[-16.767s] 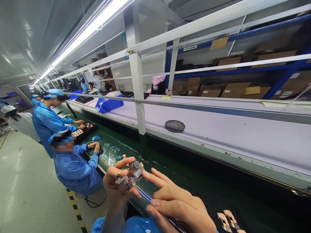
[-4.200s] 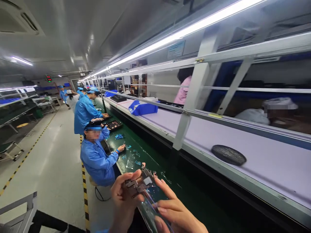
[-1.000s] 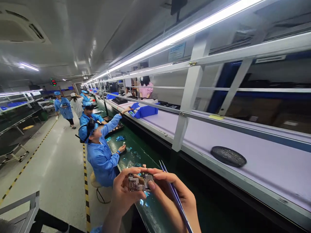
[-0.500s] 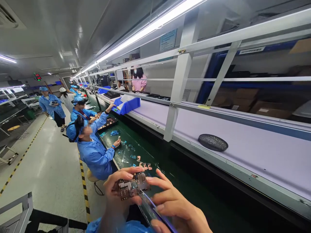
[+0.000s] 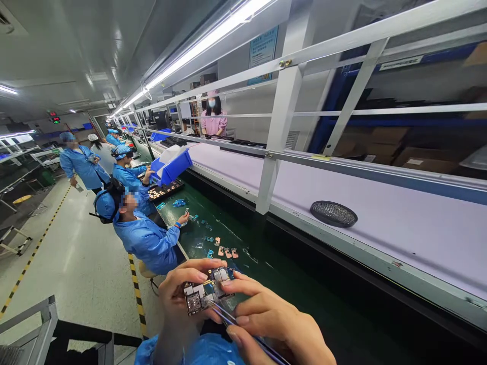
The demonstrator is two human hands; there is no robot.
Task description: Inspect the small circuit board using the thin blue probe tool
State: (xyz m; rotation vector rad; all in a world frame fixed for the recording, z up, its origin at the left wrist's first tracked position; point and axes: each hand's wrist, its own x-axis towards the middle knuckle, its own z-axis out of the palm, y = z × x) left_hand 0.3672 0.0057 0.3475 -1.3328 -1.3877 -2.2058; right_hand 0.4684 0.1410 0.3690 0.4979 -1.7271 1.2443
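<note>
My left hand (image 5: 177, 289) grips a small phone circuit board (image 5: 196, 300) by its edges, thumb below and fingers on top. Silver shield plates and a card-slot piece cover the board's face. My right hand (image 5: 270, 317) is closed on a pair of tweezers (image 5: 228, 317) with purplish-blue arms. The tweezer tips touch or nearly touch the lower middle of the board. Two of my right fingers rest against the board's right end. On the green bench mat (image 5: 232, 230) beyond lie several copper-coloured board pieces (image 5: 227, 252) and blue pieces (image 5: 210, 252).
A co-worker in blue (image 5: 148, 241) sits to the left along the bench, holding a blue bin (image 5: 171, 165). A round black mesh basket (image 5: 334, 213) rests on the pale shelf (image 5: 395, 228). A white post (image 5: 279, 111) and rails stand ahead. A metal frame (image 5: 49, 314) is at lower left.
The tweezers have shifted slightly left and down across the board, and their two arms now show apart. The co-worker's blue bin has come off the shelf edge, leftward and tilted.
</note>
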